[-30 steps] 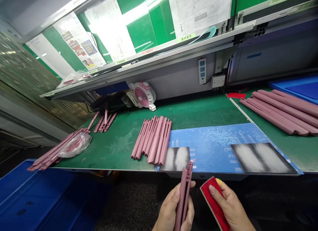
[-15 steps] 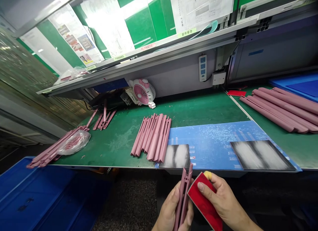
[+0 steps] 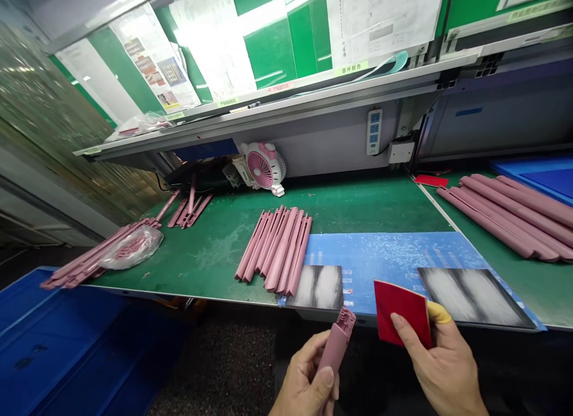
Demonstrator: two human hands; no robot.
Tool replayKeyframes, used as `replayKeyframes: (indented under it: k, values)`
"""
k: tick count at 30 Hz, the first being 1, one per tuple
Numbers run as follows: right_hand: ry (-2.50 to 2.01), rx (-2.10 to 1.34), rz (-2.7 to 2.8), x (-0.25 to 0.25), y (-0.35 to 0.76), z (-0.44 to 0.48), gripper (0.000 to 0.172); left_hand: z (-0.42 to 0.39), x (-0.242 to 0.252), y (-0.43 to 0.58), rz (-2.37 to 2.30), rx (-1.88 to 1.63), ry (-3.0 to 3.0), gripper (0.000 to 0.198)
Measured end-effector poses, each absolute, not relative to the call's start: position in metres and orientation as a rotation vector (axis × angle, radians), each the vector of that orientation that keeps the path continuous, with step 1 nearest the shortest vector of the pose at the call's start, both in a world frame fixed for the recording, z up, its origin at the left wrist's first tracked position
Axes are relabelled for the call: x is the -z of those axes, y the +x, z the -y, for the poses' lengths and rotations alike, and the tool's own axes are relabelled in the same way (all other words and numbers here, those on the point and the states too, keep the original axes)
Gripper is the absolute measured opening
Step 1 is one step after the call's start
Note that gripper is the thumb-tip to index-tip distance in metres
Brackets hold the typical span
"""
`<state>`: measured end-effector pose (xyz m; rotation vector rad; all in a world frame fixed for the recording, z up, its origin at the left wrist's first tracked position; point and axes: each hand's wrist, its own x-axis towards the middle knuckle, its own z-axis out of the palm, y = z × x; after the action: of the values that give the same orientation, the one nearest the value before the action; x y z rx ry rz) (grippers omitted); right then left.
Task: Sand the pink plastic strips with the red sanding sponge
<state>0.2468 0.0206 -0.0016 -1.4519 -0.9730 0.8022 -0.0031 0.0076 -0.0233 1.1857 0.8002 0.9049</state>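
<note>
My left hand [image 3: 307, 374] is closed around a long pink plastic part [image 3: 335, 347]. It points up and slightly right, with its smooth outer side toward me and ribbed detail at the top end. To its right and apart from it, my right hand [image 3: 443, 365] grips a flat red pad [image 3: 400, 311], thumb on the front face and fingers behind. A yellow wrap covers one finger of that hand. Both hands are in front of the bench's near edge. Beyond them, a row of similar pink parts [image 3: 275, 249] lies on the green bench top [image 3: 358, 201].
A blue sheet [image 3: 371, 249] carries a smaller worn grey panel [image 3: 317, 286] and a larger one [image 3: 477, 296]. More pink parts [image 3: 514, 207] lie at right, others [image 3: 98, 255] at left beside a plastic bag [image 3: 134, 249]. A fan [image 3: 264, 168] stands behind; blue bins [image 3: 67, 344] are lower left.
The pink part has been turned from its open, slotted side to its smooth side. My right hand has moved right and up, taking the red pad away from the part.
</note>
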Motion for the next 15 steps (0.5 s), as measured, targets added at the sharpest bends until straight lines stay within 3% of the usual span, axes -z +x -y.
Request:
replayKeyframes:
  k: [2,5,7,12,15]
  values:
    - [-1.298,-0.445,1.333,-0.010,0.255,-0.022,0.030,-0.007,0.014,-0.003,-0.948,-0.896,1.326,0.072]
    - [-0.960,-0.195,1.829,-0.026,0.260,-0.032,0.049,-0.005,-0.003,-0.002,-1.068,-0.889,1.534,0.061]
    - [-0.871,-0.115,2.007,-0.031,0.264,-0.043,0.056,-0.005,-0.014,-0.003,-1.087,-0.917,1.660,0.055]
    - [-1.014,0.033,2.071,-0.036,0.280,-0.063,0.051,-0.004,-0.024,0.000,-1.093,-0.995,1.794,0.050]
    - [-0.883,0.031,2.092,-0.037,0.283,-0.063,0.054,-0.002,-0.022,0.003,-1.046,-1.015,1.818,0.051]
